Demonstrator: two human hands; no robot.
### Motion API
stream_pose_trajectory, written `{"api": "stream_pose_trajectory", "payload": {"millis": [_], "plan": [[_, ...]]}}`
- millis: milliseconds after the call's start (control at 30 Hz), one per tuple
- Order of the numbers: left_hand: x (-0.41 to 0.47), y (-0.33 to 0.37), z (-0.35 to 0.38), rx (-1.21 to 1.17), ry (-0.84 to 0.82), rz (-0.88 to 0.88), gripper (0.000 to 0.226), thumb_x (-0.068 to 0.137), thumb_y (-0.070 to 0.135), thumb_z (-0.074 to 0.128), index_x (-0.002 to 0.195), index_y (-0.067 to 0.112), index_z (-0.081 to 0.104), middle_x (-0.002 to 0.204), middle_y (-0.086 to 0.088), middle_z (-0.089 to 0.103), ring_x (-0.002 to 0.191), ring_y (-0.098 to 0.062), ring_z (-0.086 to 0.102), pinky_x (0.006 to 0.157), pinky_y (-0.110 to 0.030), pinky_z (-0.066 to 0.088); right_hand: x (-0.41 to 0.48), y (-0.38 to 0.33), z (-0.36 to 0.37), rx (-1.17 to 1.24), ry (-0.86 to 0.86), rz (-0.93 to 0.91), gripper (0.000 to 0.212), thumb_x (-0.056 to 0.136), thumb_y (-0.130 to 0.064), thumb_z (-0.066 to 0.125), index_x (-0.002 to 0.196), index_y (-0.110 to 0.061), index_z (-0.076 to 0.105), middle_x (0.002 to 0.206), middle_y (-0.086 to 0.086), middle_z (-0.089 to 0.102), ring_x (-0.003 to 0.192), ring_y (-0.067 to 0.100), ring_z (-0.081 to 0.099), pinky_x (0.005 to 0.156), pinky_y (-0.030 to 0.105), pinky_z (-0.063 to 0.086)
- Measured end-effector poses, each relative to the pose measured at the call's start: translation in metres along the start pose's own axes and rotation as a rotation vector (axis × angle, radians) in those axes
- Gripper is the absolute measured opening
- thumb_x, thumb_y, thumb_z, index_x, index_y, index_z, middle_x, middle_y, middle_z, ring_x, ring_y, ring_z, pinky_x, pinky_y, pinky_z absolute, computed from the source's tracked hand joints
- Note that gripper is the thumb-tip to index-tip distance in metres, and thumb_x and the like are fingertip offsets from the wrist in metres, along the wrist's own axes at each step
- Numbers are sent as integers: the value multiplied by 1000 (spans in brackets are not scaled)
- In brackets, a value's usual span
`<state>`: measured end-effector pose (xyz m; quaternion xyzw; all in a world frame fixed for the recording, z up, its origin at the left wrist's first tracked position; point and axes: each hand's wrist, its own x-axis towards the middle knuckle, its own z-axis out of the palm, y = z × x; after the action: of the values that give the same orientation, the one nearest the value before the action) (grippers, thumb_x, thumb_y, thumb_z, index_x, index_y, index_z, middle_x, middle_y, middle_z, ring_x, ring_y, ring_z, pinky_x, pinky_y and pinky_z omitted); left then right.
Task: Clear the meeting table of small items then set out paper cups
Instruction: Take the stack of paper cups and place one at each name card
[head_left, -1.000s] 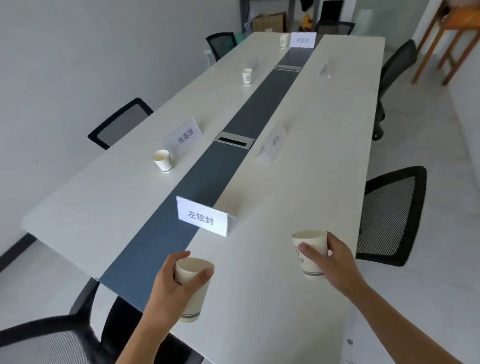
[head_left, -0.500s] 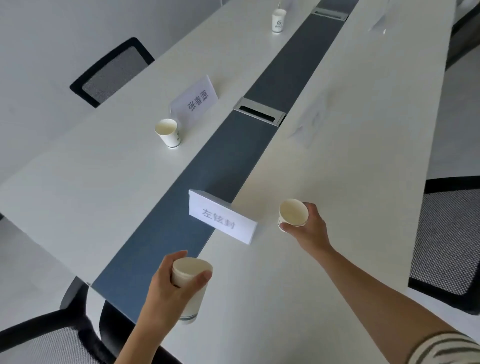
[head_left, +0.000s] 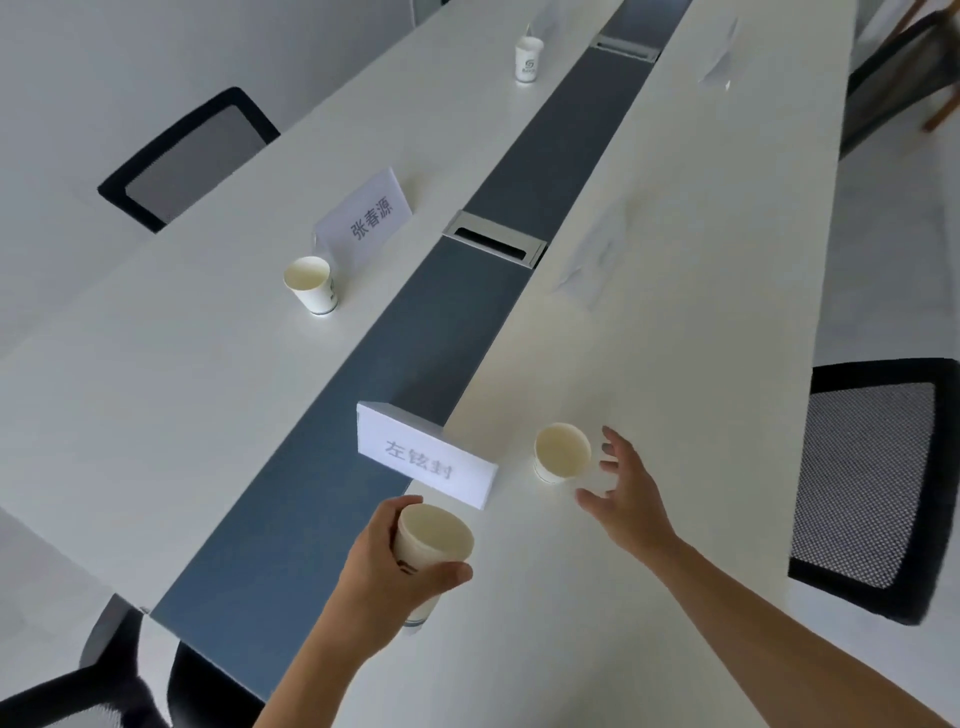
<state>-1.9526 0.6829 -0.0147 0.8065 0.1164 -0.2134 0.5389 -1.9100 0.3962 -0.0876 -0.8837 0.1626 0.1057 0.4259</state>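
The left hand (head_left: 384, 571) has its grip wrapped tight around a paper cup (head_left: 434, 543) held over the near end of the long white tabletop (head_left: 675, 260), and the right hand (head_left: 623, 493) has its grip spread wide open with nothing in it, just beside a second cup (head_left: 561, 452) that stands upright on the tabletop. A white name card (head_left: 426, 460) stands between the two cups, at the edge of the dark strip (head_left: 415, 332) down the middle. Across the strip, a third cup (head_left: 310, 283) sits in front of another name card (head_left: 366, 221), a fourth cup (head_left: 528, 57) stands far off, and black chairs (head_left: 872, 488) wait along the sides.
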Motion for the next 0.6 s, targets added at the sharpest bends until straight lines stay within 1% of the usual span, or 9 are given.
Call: {"api": "stream_pose_trajectory", "payload": {"millis": [33, 100, 133, 200, 267, 367, 433, 533, 600], "plan": [[-1, 6, 5, 27, -26, 32, 80, 48, 44, 89, 117, 36, 50, 106, 6, 63, 95, -15, 63, 71, -22, 52, -9, 1, -10, -16, 33, -14, 73, 77, -19, 75, 141, -23, 41, 128, -7, 50, 113, 13, 56, 92, 41, 52], [-6, 20, 19, 90, -78, 106, 76, 56, 33, 91, 118, 36, 49, 107, 9, 61, 97, -14, 61, 69, -18, 52, -28, 4, -32, -21, 110, -28, 44, 80, -21, 72, 123, -21, 59, 115, -8, 64, 105, 10, 62, 88, 36, 53], [-9, 27, 27, 118, -100, 144, 76, 58, 29, 92, 120, 34, 48, 108, 10, 60, 97, -14, 60, 67, -15, 52, -40, 4, -45, 11, 135, -28, 31, 81, -21, 72, 111, -22, 66, 103, -10, 69, 96, 6, 65, 85, 33, 54], [-20, 44, 46, 157, -137, 217, 77, 59, 23, 92, 121, 34, 47, 108, 12, 59, 98, -11, 58, 68, -8, 50, -68, 3, -71, 108, 144, -17, 11, 82, -19, 71, 92, -24, 70, 81, -12, 72, 78, 1, 67, 77, 24, 54], [-35, 58, 68, 189, -180, 284, 77, 59, 23, 92, 120, 36, 46, 108, 15, 58, 98, -5, 57, 71, -4, 48, -99, -1, -95, 200, 126, -18, 6, 82, -17, 72, 81, -23, 71, 70, -9, 71, 67, 4, 65, 67, 17, 51], [-62, 76, 104, 213, -249, 361, 77, 56, 26, 93, 114, 42, 46, 106, 18, 59, 99, 8, 54, 73, -8, 50, -146, 1, -125, 327, 87, -40, 6, 81, -15, 74, 76, -17, 72, 64, -2, 69, 57, 5, 60, 56, 14, 46], [-84, 87, 131, 241, -288, 411, 76, 53, 30, 93, 113, 43, 47, 105, 22, 59, 100, 7, 54, 76, -12, 52, -176, 9, -143, 385, 62, -41, 6, 80, -18, 76, 77, -14, 72, 67, 4, 70, 56, 4, 59, 54, 13, 45], [-124, 100, 177, 279, -348, 490, 77, 49, 36, 92, 113, 43, 49, 105, 29, 58, 100, 3, 56, 80, -18, 54, -218, 34, -171, 444, 45, -17, 12, 77, -21, 79, 79, -11, 73, 72, 13, 70, 56, 6, 58, 52, 15, 46], [-151, 105, 209, 313, -394, 533, 79, 48, 40, 91, 116, 42, 49, 106, 24, 60, 100, -3, 58, 81, -22, 55, -246, 57, -191, 463, 37, 7, 12, 76, -17, 80, 80, -9, 73, 72, 14, 71, 54, 6, 57, 51, 15, 46]]}}
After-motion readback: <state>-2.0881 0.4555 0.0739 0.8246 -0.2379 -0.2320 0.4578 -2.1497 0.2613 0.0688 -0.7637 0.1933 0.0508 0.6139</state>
